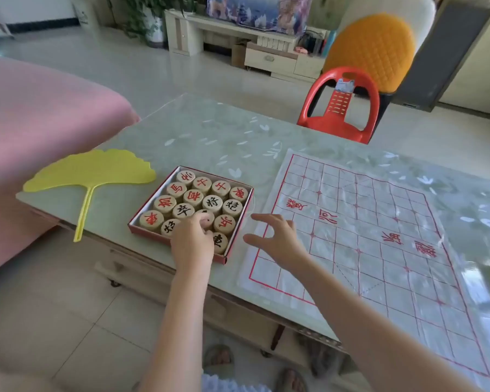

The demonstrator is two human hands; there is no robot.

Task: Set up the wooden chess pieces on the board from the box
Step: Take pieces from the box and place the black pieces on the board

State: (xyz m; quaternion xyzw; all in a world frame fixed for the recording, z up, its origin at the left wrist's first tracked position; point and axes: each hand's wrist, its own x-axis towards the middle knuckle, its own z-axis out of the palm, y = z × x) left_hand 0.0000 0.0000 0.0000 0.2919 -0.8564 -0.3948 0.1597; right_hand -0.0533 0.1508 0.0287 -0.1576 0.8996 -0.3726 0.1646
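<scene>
Head view, box: a shallow red-edged box is seen on the surface, packed with round wooden pieces marked in red or black characters.
Head view, board: a thin sheet board with a red grid is laid just beside the box on its right; no piece is seen on it.
Head view, left hand: the left hand is lowered into the near side of the box, its fingertips closed around one piece in the near rows; that piece is judged to be gripped, not yet lifted clear.
Head view, right hand: the right hand is held above the near-left edge of the board, fingers spread, nothing held.
Step in hand: the first piece is being taken; it is best pinched by its rim and raised straight up, so that neighbours are not dragged.
Care: the sheet looks light and creased; it could be steadied by the free hand.
Hidden: the gripped piece's character and the pieces under the left hand are covered.
Cut off: the board's far-right corner is lost in glare.
Elsewhere: a yellow fan lies left of the box.
</scene>
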